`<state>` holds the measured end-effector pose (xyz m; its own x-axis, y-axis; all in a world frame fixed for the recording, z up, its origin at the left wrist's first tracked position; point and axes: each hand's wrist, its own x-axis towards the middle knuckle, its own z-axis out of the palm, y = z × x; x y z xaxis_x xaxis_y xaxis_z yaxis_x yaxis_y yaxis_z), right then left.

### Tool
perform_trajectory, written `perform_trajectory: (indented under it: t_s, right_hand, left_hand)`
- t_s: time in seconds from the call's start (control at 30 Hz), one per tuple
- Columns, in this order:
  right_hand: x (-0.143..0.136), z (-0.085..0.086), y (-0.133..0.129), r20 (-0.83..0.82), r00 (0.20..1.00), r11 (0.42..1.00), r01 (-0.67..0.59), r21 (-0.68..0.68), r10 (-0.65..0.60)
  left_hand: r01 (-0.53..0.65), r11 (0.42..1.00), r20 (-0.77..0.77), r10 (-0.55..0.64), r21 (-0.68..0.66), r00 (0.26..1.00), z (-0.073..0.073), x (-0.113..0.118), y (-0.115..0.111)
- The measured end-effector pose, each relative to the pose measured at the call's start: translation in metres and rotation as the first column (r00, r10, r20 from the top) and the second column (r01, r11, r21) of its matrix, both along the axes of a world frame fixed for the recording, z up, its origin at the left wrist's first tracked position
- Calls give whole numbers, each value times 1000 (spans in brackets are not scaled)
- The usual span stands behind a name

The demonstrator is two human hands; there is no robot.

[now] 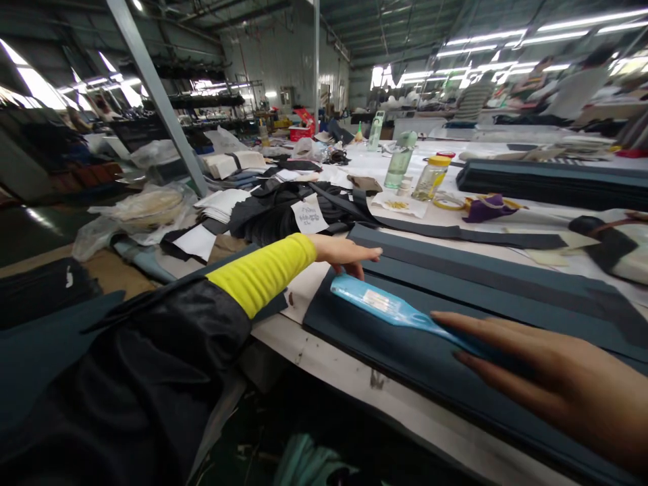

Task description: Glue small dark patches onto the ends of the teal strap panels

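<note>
My right hand (561, 378) has its fingers around the thin handle of a light blue, paddle-shaped plastic tool (374, 300). A pale label sits on the tool's wide flat head; its underside is hidden. Beneath it lie dark blue-green fabric pieces (344, 327), layered flat along the table edge. My left hand (347, 251), in a yellow cuff, reaches over the near left corner of the fabric. Its fingers are stretched out and hold nothing, close to the tip of the tool. A dark grey strip (455, 266) runs lengthwise over the fabric.
Behind the fabric lies a heap of black strips (273, 212) with a handwritten paper tag (310, 214). A green bottle (399, 162) and a yellow-lidded jar (432, 179) stand farther back. A slanted metal post (162, 101) rises at left. Other people (577, 88) are at the far right.
</note>
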<state>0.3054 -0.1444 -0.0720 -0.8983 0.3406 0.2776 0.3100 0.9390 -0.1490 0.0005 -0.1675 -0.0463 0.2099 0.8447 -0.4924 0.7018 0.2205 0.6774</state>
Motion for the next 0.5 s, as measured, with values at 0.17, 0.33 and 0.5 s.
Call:
perform_trajectory:
  t_s: [0.17,0.33,0.5]
  right_hand:
    - [-46,-2,-27,34,998,998,-48,-34,49]
    - [-41,0,-52,-4,956,895,-276,-349,293]
    - [-41,-3,-50,8,999,958,-39,-283,43]
  left_hand:
    - [57,998,-49,-56,7,997,-9,-4,0]
    - [76,996,56,-73,-39,996,-13,-7,-3]
    - [75,997,19,-75,8,997,-15,-6,-1]
